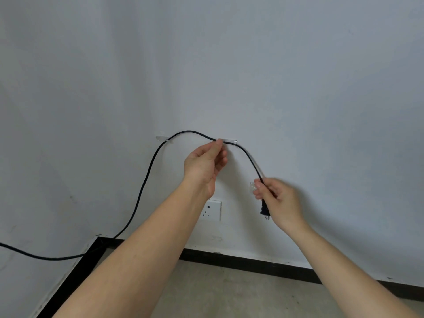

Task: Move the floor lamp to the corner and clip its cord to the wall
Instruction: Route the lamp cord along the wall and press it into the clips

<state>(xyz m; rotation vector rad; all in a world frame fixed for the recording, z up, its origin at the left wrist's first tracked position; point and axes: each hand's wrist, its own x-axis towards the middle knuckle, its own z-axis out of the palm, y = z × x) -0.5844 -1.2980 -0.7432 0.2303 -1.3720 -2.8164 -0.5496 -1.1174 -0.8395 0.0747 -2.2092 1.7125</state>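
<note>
- Soft, even, cool light; the wall [229, 65] reads pale blue-grey, with no glare.
- Faint shadows only: a soft one on the wall just right of the right hand [278, 198], a thin one beside the socket [212, 210].
- Wide-angle bending at the edges: the baseboard [252, 263] runs slanted and bowed.
- The right hand is slightly motion-blurred; the left hand [204, 165] and cord [146, 175] are sharper.
- Overall softness, fine detail smeared.

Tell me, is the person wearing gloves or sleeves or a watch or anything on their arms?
No. Both arms are bare right up to the edge of the picture, with no sleeves showing. The left hand and the right hand have no gloves, and no rings, watch or bracelet can be seen on the fingers or wrists. The fingernails look short and plain, though they are a little blurry.
</note>
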